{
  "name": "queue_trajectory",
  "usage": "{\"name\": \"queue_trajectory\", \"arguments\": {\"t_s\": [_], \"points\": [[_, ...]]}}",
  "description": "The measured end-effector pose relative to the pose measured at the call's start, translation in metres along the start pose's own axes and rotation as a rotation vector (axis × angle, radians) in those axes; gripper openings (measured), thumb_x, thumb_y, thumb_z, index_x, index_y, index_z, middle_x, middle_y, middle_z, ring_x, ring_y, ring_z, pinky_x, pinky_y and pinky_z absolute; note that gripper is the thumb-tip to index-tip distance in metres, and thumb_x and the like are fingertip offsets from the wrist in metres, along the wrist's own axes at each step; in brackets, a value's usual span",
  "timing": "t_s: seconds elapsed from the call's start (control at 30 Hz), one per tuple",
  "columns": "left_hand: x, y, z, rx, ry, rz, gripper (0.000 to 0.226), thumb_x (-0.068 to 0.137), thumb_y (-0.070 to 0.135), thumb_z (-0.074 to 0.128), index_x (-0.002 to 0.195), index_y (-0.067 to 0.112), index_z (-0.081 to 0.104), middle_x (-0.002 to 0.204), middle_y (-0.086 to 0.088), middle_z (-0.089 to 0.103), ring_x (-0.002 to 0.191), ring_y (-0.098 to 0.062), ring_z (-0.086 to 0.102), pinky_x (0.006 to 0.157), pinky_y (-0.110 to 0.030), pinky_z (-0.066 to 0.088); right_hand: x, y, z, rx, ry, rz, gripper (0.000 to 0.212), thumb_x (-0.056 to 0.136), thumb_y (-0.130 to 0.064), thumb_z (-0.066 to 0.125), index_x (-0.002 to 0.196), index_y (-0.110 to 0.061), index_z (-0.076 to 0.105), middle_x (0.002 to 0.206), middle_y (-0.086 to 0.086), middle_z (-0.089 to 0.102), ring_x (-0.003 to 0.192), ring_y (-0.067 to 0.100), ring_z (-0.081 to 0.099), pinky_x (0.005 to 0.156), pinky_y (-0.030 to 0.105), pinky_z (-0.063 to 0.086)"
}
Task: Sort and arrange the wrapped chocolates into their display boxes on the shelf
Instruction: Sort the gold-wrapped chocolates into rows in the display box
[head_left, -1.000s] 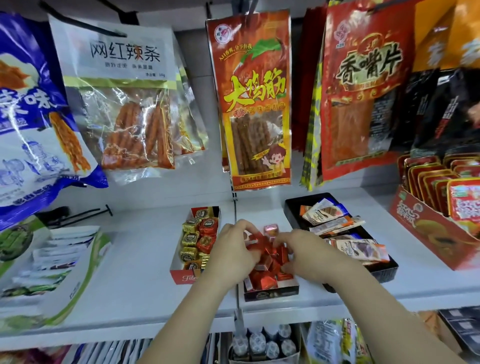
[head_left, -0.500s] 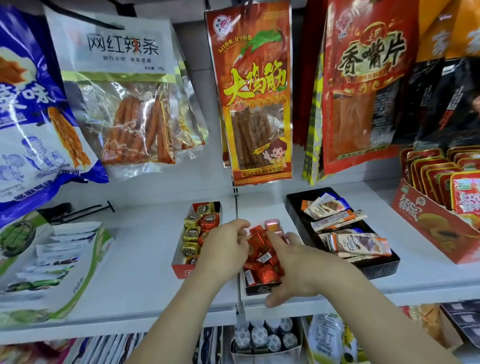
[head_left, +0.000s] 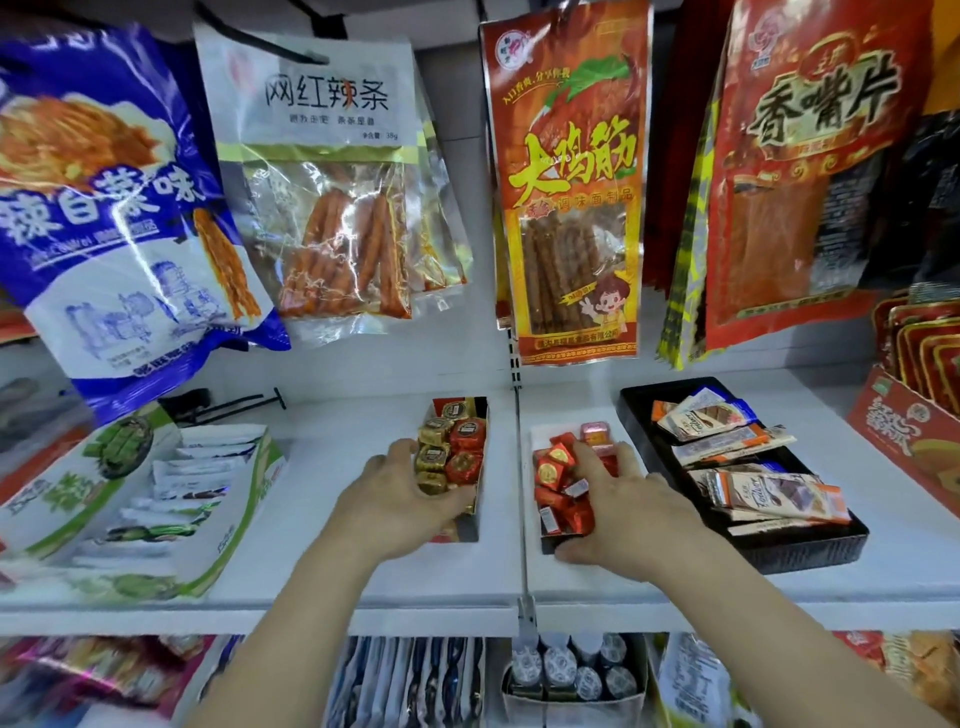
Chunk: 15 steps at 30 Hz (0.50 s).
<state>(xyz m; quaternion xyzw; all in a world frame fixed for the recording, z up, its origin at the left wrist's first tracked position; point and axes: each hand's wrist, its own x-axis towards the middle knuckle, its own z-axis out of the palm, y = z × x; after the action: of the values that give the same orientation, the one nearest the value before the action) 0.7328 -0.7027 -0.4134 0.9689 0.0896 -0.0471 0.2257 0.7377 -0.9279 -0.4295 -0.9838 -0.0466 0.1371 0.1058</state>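
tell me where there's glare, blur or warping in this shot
Head view: white glare streaks the clear snack bag and the blue bag; blur smears the green box at the left edge and the packets under the shelf; the wide lens leans the big red pack outward; the left hand, the right hand and the gold chocolates look sharp.

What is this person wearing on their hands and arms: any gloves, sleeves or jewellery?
Nothing that shows. The left hand and right hand are bare, without gloves. Both forearms are uncovered down to the picture's bottom edge, so no sleeve is in view. No watch or bracelet shows at either wrist, and no rings are visible.
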Motion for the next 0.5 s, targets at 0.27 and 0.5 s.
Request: {"name": "queue_trajectory", "arguments": {"t_s": [0.27, 0.5], "points": [[0.003, -0.002, 0.031, -0.023, 0.059, 0.038, 0.085, 0.07, 0.065, 0.057, 0.138, 0.031, 0.019, 0.112, -0.002, 0.055, 0.099, -0.025, 0.058, 0.079, -0.033, 0.045, -0.002, -0.066, 0.004, 0.075, 0.253, -0.352, 0.057, 0.093, -0.026, 0.049, 0.145, -0.024, 0.026, 0.147, 0.004, 0.036, 0.132, 0.027, 0.033, 0.106, 0.043, 0.033], [0.015, 0.0, 0.03, 0.036, 0.194, 0.052, 0.059, 0.086, 0.04, 0.05, 0.135, 0.023, 0.024, 0.102, -0.006, 0.055, 0.092, -0.031, 0.058, 0.07, -0.032, 0.04, 0.02, -0.092, 0.009, 0.684, 0.092, -0.252, 0.045, 0.092, -0.007, 0.044, 0.134, -0.02, 0.048, 0.121, 0.005, 0.062, 0.097, 0.019, 0.061, 0.075, 0.025, 0.047]]}}
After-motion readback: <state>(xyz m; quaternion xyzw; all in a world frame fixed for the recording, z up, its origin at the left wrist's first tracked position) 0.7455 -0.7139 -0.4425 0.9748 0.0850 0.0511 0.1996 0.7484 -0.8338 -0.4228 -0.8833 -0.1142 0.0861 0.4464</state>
